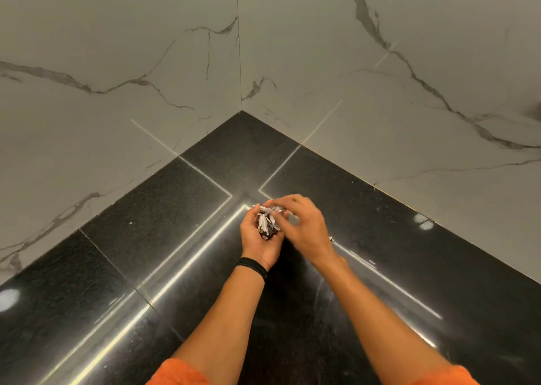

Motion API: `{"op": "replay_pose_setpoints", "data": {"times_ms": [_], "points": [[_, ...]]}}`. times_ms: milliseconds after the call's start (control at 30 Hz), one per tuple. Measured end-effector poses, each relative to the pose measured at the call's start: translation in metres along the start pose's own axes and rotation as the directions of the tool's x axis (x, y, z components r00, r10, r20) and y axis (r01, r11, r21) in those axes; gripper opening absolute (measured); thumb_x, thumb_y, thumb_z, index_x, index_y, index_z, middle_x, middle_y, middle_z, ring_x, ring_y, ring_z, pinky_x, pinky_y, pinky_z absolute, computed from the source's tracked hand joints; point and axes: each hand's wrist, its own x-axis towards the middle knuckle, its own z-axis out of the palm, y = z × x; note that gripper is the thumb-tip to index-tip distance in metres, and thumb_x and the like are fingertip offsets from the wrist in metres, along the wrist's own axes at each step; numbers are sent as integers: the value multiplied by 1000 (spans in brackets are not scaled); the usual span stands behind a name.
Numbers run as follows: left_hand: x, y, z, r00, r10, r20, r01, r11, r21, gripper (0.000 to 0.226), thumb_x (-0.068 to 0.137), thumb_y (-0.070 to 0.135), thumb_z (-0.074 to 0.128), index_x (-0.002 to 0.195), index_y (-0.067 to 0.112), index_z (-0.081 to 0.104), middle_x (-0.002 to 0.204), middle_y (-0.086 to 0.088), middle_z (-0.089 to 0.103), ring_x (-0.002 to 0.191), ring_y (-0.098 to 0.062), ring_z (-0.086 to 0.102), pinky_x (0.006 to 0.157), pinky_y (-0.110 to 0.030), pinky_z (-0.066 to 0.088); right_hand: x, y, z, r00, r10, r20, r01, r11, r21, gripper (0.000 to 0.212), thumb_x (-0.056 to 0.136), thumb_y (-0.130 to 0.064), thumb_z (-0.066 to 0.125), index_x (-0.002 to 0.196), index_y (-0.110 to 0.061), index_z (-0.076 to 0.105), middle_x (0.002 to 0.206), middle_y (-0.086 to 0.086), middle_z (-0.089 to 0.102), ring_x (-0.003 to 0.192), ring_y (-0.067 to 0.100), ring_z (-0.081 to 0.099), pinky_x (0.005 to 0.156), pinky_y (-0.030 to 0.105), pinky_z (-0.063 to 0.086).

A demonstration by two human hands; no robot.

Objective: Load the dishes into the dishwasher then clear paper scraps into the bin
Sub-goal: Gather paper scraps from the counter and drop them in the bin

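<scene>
Paper scraps [267, 223]: bunched in the cupped left hand [262, 239], fingers curled round them, above the counter [164, 209].
Right hand [306, 229]: over the bunch, blurred (grip impossible to tell).
Surface: glossy black stone, seamed.
Room: grey-veined marble walls [117, 62] meeting in a corner.
Cut off: orange sleeves [175, 374].

From my station I see both forearms bare up to short orange sleeves, the left sleeve [178, 374] and the right sleeve [445, 376] cut off by the bottom edge. A thin black wristband [252, 266], doubled like two cords, circles the wrist below the left hand [259, 244].
</scene>
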Motion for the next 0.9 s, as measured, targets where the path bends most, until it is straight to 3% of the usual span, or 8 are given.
{"op": "replay_pose_setpoints", "data": {"times_ms": [67,167,233,333,500,567,733,900], "points": [[-2,-4,2,999,-27,-18,26,999,-29,27,94,32,59,103,9,69,104,-10,70,104,-25,66,111,-39,44,-11,-14,1,998,-50,38,53,997,-63,31,89,-45,70,119,-36,72,114,-19,69,107,4,58,91,30,44],[-4,-6,5,1000,-9,-5,9,998,-68,27,93,30,60,106,7,68,111,-12,67,106,-27,65,107,-39,47,-16,-9,-3,996,70,-63,-71,997,-7,36,88,-60,65,115,-38,73,112,-22,71,107,1,60,93,29,42],[-7,-9,7,1000,0,11,1,997,-80,27,96,28,58,107,5,67,109,-14,68,104,-29,67,102,-40,50,-12,10,-11,971,198,-136,-197,980,22,30,92,-49,66,115,-30,73,111,-17,71,105,7,63,93,31,48],[-8,-12,9,1000,-18,10,19,995,-101,28,95,26,59,107,2,67,115,-18,67,112,-34,66,106,-42,49,-1,45,-24,941,333,-63,-339,914,-222,31,95,-26,68,125,-20,71,122,0,68,116,23,61,100,37,46],[-5,-13,10,1000,-8,13,9,997,-81,29,97,28,56,107,2,66,105,-17,69,106,-33,67,102,-41,51,8,68,-20,932,348,102,-270,854,-445,21,98,-19,65,115,-19,76,111,5,65,108,26,60,90,37,48],[-6,-12,9,1000,3,8,-2,998,-62,29,97,27,56,107,2,66,103,-17,70,102,-33,68,100,-41,52,7,67,-20,936,346,64,-293,868,-401,19,98,-16,64,110,-18,78,107,3,67,104,23,62,89,36,50],[-12,-14,5,1000,2,-9,-3,1000,-28,29,97,28,55,104,2,67,102,-17,70,99,-31,69,98,-40,53,-3,43,-29,903,410,-130,-413,911,8,20,91,-21,75,110,-20,76,100,-7,71,91,5,67,88,32,58],[-17,-25,2,1000,16,-17,-16,1000,-1,33,95,31,56,112,5,66,109,-16,67,103,-30,66,100,-39,50,-21,-10,-33,957,290,-14,-279,933,228,22,86,-19,81,107,-22,76,94,-12,74,88,2,69,79,16,54]]}}
